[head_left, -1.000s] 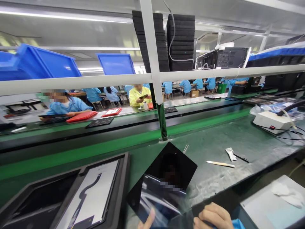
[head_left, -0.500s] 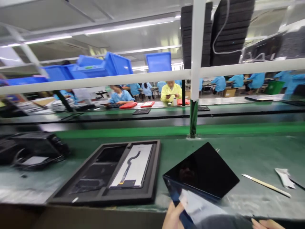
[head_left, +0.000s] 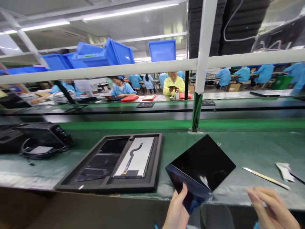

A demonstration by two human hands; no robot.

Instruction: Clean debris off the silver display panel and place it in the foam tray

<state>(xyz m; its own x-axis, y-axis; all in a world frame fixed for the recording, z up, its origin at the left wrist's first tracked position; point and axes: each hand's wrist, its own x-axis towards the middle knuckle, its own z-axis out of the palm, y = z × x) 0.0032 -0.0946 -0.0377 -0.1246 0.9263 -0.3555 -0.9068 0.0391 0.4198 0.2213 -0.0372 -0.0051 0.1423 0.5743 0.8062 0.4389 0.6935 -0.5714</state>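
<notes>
A glossy black screen panel (head_left: 205,160) lies at an angle on the green bench top, with its lower part toward the front edge. Along its lower left side is a dark bluish, shiny section (head_left: 186,183); whether it is film or a separate piece I cannot tell. My left hand (head_left: 177,206) grips this section, thumb on top and fingers underneath. To the right, at the bench edge, my right hand (head_left: 274,205) is raised with its fingers loosely bent, and nothing shows in it. Beyond it lies a thin pale-handled blade tool (head_left: 267,178).
Left of the panel, a black foam tray (head_left: 158,162) holds a white-backed display (head_left: 135,157) with a ribbon cable and dark panels. A black device with cables (head_left: 45,136) stands far left. A crumpled white wrapper (head_left: 285,171) lies right. A post (head_left: 196,111) rises behind; people sit beyond.
The pale translucent sheet stretched between my hands no longer shows there. My right hand has come up into view, and my left hand has shifted slightly up. The camera view has tilted a little downward.
</notes>
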